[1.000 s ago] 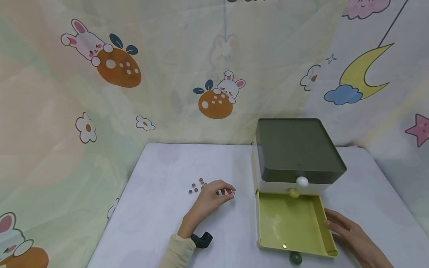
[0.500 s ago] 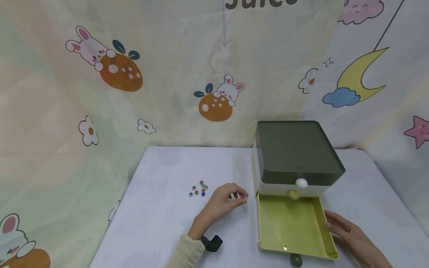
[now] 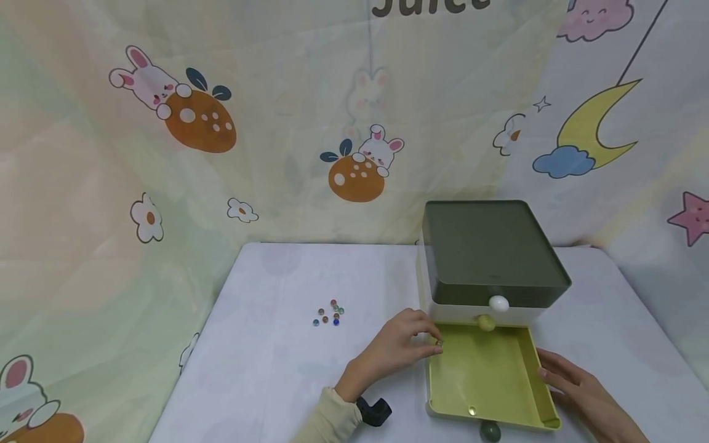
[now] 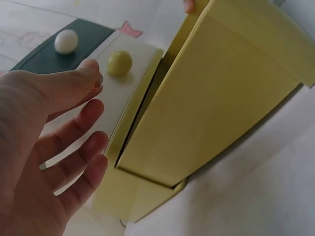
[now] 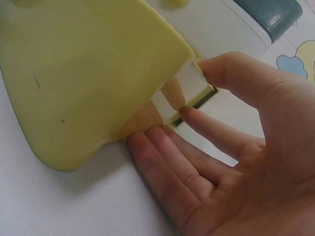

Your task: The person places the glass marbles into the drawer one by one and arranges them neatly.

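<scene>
My left hand [image 3: 396,344] pinches a small marble [image 4: 98,83] between thumb and index finger, its other fingers spread loosely. It is over the left rim of the pulled-out yellow-green drawer [image 3: 476,369]. My right hand [image 3: 584,394] lies against the drawer's right side, with fairly straight fingers touching the outer wall and the thumb at the rim. A small shiny round spot [image 3: 472,410] shows inside the drawer near its front. To the left, several coloured marbles [image 3: 325,319] lie in a loose group on the white tabletop [image 3: 266,369].
Above the drawer stands the rest of the drawer box [image 3: 495,252], dark green over white, with a white knob [image 3: 499,303] and a yellow-green knob [image 3: 486,323]. A dark green knob [image 3: 490,431] sticks out from the drawer's front. A printed cloth [image 3: 277,154] hangs behind the table.
My left hand has moved right with the marble, from beside the marble group to the drawer's left rim. My right hand has stayed at the drawer's side. The head view has tilted slightly up.
</scene>
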